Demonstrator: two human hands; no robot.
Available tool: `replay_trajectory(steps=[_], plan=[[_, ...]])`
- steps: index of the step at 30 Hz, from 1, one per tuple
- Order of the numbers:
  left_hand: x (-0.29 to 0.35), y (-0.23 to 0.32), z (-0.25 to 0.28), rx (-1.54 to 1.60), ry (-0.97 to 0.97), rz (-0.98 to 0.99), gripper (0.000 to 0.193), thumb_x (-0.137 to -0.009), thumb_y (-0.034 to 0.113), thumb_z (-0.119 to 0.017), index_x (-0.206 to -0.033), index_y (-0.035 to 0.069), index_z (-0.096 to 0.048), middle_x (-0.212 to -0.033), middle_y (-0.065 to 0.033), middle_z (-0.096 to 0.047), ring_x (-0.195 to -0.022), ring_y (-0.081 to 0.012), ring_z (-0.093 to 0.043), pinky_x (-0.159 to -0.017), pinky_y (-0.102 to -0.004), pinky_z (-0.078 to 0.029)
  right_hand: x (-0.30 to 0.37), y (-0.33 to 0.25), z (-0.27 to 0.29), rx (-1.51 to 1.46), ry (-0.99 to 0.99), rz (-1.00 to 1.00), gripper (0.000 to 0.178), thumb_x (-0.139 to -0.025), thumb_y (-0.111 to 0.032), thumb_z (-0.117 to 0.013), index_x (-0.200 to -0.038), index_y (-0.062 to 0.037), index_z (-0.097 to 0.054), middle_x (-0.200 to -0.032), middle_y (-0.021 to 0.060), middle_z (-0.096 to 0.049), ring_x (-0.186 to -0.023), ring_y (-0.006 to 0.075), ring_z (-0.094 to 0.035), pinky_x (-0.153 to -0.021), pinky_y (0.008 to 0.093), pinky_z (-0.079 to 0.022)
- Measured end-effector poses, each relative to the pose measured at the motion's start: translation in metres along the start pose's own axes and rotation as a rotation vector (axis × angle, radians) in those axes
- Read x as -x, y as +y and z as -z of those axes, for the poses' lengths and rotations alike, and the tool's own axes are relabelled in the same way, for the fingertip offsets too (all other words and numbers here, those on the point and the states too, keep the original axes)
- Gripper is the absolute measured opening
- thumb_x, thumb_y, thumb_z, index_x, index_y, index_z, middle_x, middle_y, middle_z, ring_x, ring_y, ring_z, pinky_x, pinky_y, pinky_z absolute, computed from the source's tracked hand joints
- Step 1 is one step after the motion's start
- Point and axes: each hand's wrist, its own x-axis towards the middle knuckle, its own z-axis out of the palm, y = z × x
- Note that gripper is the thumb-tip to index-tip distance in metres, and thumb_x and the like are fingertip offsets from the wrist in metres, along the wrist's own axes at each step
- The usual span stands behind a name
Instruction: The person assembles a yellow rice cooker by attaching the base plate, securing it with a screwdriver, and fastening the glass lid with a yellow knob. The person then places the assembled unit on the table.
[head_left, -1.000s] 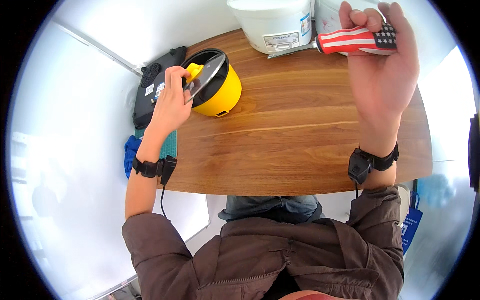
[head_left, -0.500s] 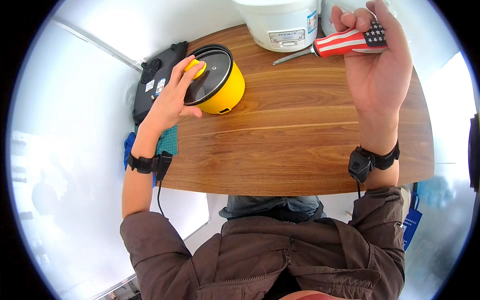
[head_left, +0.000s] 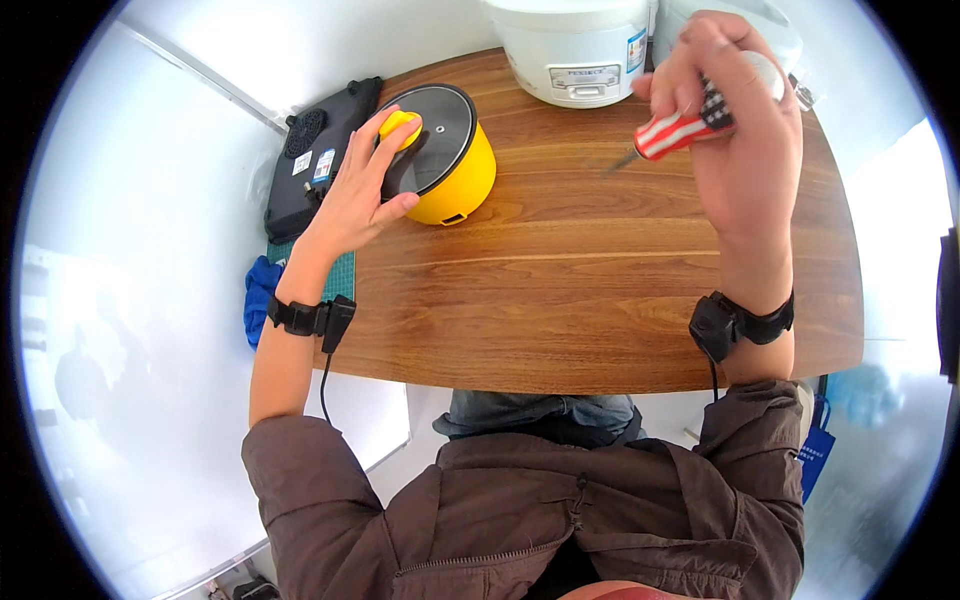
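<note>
A small yellow rice cooker (head_left: 468, 178) with a black-rimmed glass lid (head_left: 445, 128) stands at the back left of the table. My left hand (head_left: 355, 200) lies over its near-left side, fingers stretched across the yellow lid knob (head_left: 401, 129) and thumb spread apart by the cooker's edge. Raised above the right side of the table, my right hand (head_left: 745, 150) is closed round a screwdriver (head_left: 672, 137). The handle is red and white striped with a starred dark end, and its blurred metal shaft points down-left.
White rice cookers (head_left: 575, 50) stand along the back edge. At the far left are a flat black appliance (head_left: 305, 170) with a round vent, a green cutting mat (head_left: 338, 285) and a blue cloth (head_left: 262, 300). A blue bag (head_left: 818, 450) hangs below right of the wooden table (head_left: 580, 310).
My right hand has turned and curled further round the screwdriver, whose tip now sits lower and nearer to me. My left hand remains at the lid knob, with little movement.
</note>
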Motion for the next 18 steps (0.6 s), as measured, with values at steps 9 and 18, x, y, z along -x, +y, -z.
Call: replay_trajectory(steps=[9, 18], plan=[[0.022, -0.006, -0.027, -0.062, 0.348, 0.15, 0.127, -0.067, 0.077, -0.075, -0.162, 0.01, -0.025, -0.164, -0.0209, -0.025, -0.152, -0.041, -0.026, -0.125, -0.0507, -0.024, 0.005, 0.041, -0.009, 1.138, -0.341, 0.304, 0.018, -0.089, -0.026, -0.075, -0.09, -0.0096, -0.068, -0.065, 0.0116, -0.067, -0.06, 0.0326, -0.067, -0.058, 0.0396, -0.055], [0.003, 0.002, -0.059, -0.121, 0.461, 0.359, 0.1, -0.073, 0.044, -0.089, -0.154, 0.008, -0.041, -0.155, -0.0249, -0.039, -0.142, -0.0426, -0.039, -0.118, -0.0502, -0.034, -0.001, 0.045, -0.002, 1.252, -0.291, 0.185, 0.021, -0.091, -0.029, -0.075, -0.089, -0.0089, -0.068, -0.065, 0.0138, -0.067, -0.062, 0.0359, -0.067, -0.06, 0.0418, -0.055]])
